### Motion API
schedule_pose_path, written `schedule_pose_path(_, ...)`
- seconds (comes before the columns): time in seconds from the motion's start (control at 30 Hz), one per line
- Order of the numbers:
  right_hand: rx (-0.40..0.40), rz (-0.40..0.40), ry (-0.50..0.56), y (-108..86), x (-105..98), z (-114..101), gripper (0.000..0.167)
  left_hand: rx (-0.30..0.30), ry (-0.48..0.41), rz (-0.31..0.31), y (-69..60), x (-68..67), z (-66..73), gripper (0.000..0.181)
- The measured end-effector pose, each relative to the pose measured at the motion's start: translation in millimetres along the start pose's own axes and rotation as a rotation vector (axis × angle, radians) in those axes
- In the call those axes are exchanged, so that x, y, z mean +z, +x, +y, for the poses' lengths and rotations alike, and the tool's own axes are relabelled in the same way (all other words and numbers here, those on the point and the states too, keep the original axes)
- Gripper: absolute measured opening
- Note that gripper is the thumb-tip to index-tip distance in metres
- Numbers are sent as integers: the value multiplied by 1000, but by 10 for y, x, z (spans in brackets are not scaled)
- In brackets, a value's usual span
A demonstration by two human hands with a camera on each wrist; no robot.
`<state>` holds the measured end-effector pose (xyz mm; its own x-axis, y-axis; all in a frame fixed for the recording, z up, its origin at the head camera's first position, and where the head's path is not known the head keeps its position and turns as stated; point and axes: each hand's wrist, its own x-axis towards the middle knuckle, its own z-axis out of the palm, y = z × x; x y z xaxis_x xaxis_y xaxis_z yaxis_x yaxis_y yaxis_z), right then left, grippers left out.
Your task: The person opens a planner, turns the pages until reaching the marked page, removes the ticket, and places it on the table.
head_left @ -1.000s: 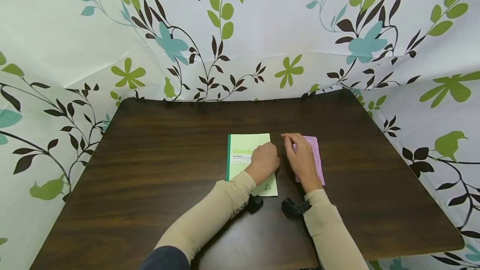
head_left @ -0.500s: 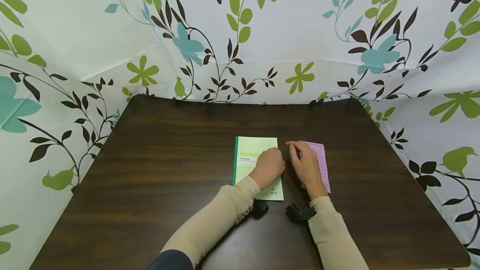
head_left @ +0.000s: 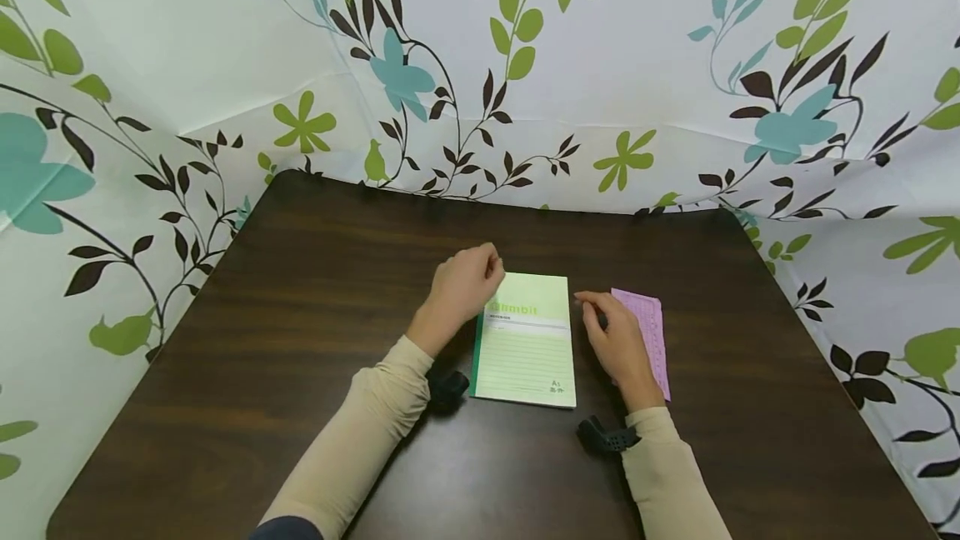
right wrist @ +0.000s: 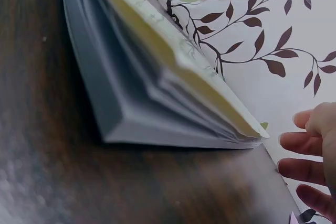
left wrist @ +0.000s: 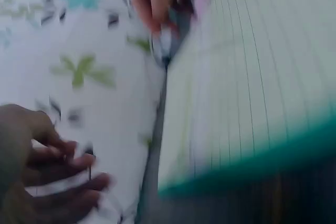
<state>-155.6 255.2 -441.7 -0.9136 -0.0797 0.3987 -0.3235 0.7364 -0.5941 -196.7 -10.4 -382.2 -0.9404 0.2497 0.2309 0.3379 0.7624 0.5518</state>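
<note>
A pale green notebook point(head_left: 525, 357) with a darker green spine lies closed at the middle of the table. Its loose page edges and slightly lifted cover point(right wrist: 157, 30) show in the right wrist view. My left hand point(head_left: 461, 286) is above the notebook's upper left corner, fingers loosely bent; in the left wrist view the fingers point(left wrist: 79, 177) are blurred and nothing shows between them. To the right of the notebook, my right hand point(head_left: 618, 348) hovers with relaxed, parted fingers point(right wrist: 302, 171). It partly covers a lilac patterned sheet or pouch point(head_left: 651, 327), whose kind I cannot tell.
The dark wood-grain table point(head_left: 337, 298) reaches back to a white curtain point(head_left: 525, 148) printed with leaves, flowers and birds. Black wrist cameras point(head_left: 447, 392) sit on both wrists, low over the tabletop.
My left hand has moved left from over the notebook's right side to its upper left corner, uncovering most of the cover. My right hand stays beside the lilac item. The head view has shifted slightly.
</note>
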Motion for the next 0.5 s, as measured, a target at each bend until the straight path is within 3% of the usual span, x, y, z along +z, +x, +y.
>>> schedule_pose_path(0.13, -24, -86, -42, -62, -16, 15, 25, 74, 66, 51, -41, -149, -283, 17)
schedule_pose_path(0.23, -50, -239, -85, -79, -10, 20, 37, 75, 62, 48, -62, -249, -418, 17)
schedule_pose_path(0.37, -61, -412, -114, -64, 19, 5, 52, 59, 59, 49, -57, -351, -500, 17)
schedule_pose_path(0.5, -62, -441, -127, -39, 41, -25, 52, 56, 71, 37, -46, -386, -523, 18)
